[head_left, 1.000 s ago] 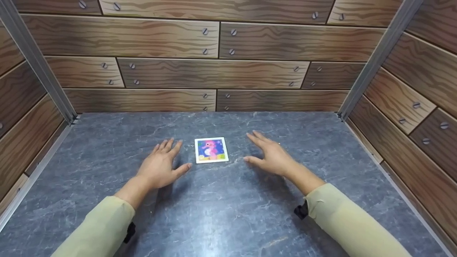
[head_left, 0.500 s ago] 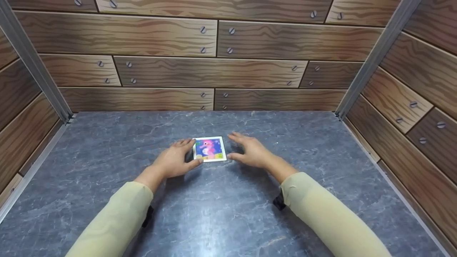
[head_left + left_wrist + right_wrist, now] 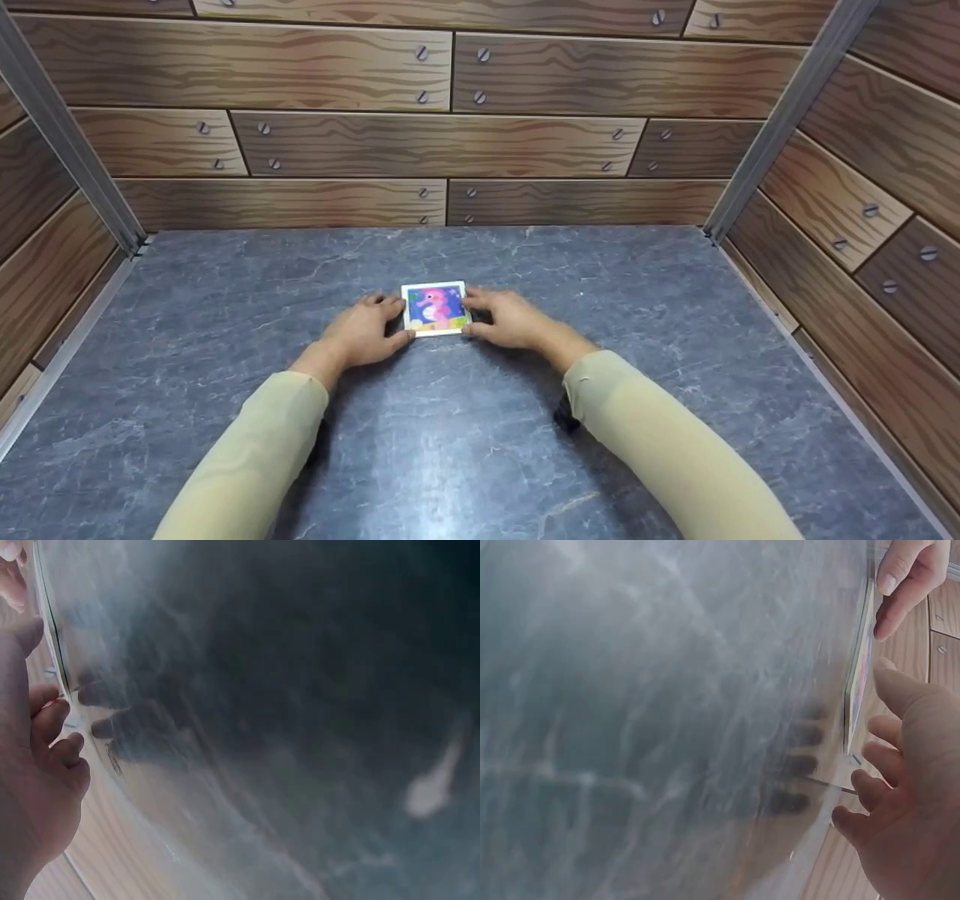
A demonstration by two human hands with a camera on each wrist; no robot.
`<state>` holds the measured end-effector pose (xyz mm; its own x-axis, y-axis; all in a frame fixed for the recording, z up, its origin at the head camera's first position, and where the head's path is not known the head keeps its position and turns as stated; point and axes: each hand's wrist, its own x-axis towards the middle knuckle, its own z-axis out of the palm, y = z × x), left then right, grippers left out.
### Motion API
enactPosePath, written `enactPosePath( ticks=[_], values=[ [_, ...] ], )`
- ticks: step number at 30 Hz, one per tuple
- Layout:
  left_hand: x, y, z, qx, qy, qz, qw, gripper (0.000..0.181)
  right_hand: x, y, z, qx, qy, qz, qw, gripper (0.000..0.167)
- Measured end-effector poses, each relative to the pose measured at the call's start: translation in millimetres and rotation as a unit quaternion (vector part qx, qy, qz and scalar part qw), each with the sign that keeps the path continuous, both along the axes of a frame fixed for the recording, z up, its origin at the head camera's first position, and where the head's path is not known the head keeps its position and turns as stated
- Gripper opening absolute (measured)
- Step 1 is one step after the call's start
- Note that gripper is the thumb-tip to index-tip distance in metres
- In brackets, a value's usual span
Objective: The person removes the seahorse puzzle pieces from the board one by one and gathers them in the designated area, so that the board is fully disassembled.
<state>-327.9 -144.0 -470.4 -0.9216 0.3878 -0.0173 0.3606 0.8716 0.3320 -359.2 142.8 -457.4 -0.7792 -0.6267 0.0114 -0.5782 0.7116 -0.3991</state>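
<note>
A small square board (image 3: 436,309) with a white border and a pink seahorse picture lies flat on the grey marbled table in the head view. At its left edge is my left hand (image 3: 361,331), thumb tip at the near corner and index finger at the side. My right hand (image 3: 514,319) touches the right edge with fingertips and thumb. From the left wrist, the board's thin edge (image 3: 52,630) shows beside the left hand (image 3: 41,787), whose fingers bend loosely. In the right wrist view, the right hand's fingers (image 3: 885,761) are relaxed and spread near the board (image 3: 859,675).
Wood-pattern panels form a back wall (image 3: 337,142), with similar walls at left and right. Grey metal posts (image 3: 787,112) stand at the back corners. The marbled tabletop (image 3: 450,435) extends on all sides of the board and reflects light near the front.
Both hands have moved inward from either side of the board and now touch its left and right edges. The head view has shifted slightly; the board still lies on the table.
</note>
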Motion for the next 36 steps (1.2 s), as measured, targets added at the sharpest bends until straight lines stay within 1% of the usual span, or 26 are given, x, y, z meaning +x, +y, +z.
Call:
enactPosePath(
  ticks=[6,11,15,20,23,29,36],
  values=[
    [-1.4,0.3,0.9,-0.023,-0.004,-0.006,0.9997,0.067,0.8,-3.9,1.1,0.037,0.0,0.006,0.9993,0.053],
    [-2.8,3.0,2.5,-0.046,-0.008,-0.013,0.9988,0.066,1.3,-6.3,3.8,0.043,0.01,0.013,0.9989,0.047],
    [-4.5,5.6,3.7,-0.073,-0.014,-0.028,0.9969,0.067,1.1,-8.7,4.9,0.049,0.02,0.018,0.9984,0.043],
    [-5.1,7.7,5.5,-0.096,-0.009,-0.041,0.9946,0.066,1.2,-10.1,3.7,0.047,0.017,0.015,0.9986,0.042],
    [-3.2,8.0,7.3,-0.099,-0.008,-0.046,0.994,0.065,2.0,-9.6,2.4,0.046,0.015,0.014,0.9987,0.043],
    [2.2,10.2,9.4,-0.112,0.014,-0.072,0.991,0.062,5.5,-4.9,0.1,0.036,0.029,0.025,0.9986,0.042],
    [10.2,13.5,10.1,-0.115,0.013,-0.081,0.9899,0.064,11.0,0.9,-1.4,0.025,0.045,0.038,0.998,0.042]
  ],
)
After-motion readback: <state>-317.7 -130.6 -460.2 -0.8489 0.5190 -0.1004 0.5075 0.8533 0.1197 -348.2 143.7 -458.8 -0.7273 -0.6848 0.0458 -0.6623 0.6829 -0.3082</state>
